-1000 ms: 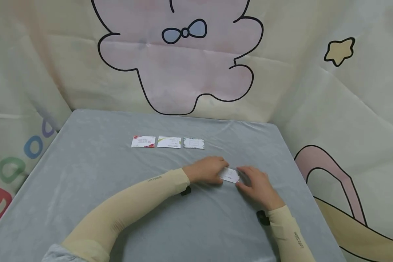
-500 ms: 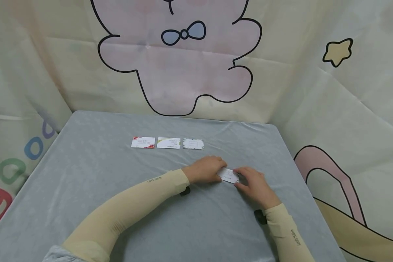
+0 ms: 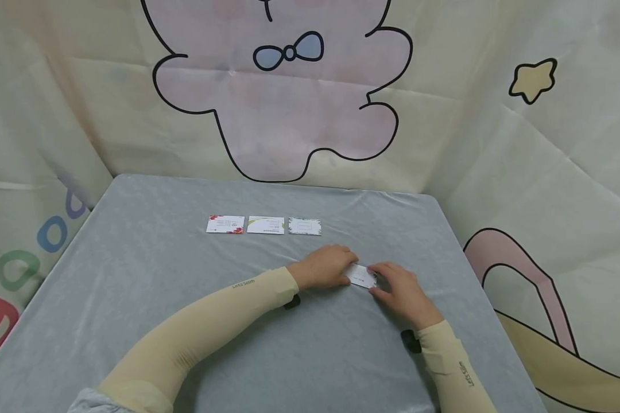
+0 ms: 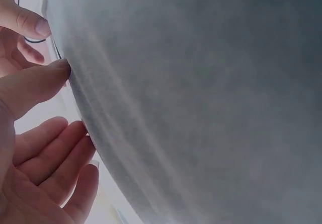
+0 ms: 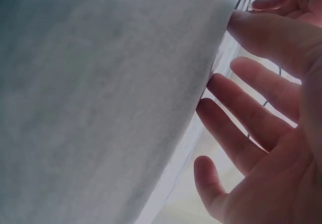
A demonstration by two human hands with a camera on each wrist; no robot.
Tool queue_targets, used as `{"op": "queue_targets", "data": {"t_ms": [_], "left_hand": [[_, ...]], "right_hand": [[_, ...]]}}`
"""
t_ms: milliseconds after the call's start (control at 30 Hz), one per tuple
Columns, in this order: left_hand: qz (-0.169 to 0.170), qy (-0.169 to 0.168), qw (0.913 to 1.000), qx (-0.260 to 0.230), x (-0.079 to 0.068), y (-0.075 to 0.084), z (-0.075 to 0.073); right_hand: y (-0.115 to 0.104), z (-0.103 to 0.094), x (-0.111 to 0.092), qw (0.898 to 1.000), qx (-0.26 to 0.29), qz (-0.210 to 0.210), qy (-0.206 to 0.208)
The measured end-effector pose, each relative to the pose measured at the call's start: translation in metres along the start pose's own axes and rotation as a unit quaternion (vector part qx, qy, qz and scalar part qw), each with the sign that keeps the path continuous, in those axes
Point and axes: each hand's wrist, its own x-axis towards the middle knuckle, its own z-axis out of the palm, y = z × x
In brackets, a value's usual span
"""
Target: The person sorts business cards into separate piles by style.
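Note:
A white business card with small print and a dark pattern at its right end lies slightly askew on the grey cloth, between both hands. My left hand holds its left end, thumb at the near edge and fingers at the far edge, covering that end. At the right end, my right hand has its index finger at the far corner and thumb at the near corner. Both wrist views look low along the cloth: the left fingers and right fingers reach down to it, and the card hardly shows there.
Farther back, three business cards lie in a row: one with red flowers, one with a yellow-green curve, one with a leafy border. The grey cloth-covered table meets printed fabric walls at the back and sides.
Both hands keep their places at the card's ends; the right hand has shifted very slightly left. The three cards in the row have not moved.

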Motion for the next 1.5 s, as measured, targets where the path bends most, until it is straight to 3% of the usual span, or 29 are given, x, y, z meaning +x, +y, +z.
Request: {"op": "queue_targets", "data": {"t_ms": [500, 867, 1033, 1267, 1500], "left_hand": [[-0.001, 0.0, 1.0, -0.005, -0.002, 0.001, -0.002], [0.005, 0.007, 1.0, -0.005, -0.006, 0.007, -0.026], [0.008, 0.0, 1.0, -0.002, -0.009, 0.006, -0.03], [-0.014, 0.017, 0.9997, -0.006, -0.024, -0.016, -0.032], [-0.067, 0.031, 0.9972, -0.01, -0.049, -0.051, -0.039]], "right_hand": [[-0.002, -0.002, 0.003, 1.0, -0.013, -0.024, 0.01], [-0.015, -0.025, 0.002, 0.999, -0.01, -0.028, 0.02], [-0.02, -0.027, 0.002, 0.999, -0.008, -0.032, 0.015], [-0.033, -0.018, 0.027, 0.998, 0.003, -0.054, 0.007], [-0.054, 0.002, 0.066, 0.996, 0.008, -0.092, 0.005]]}}
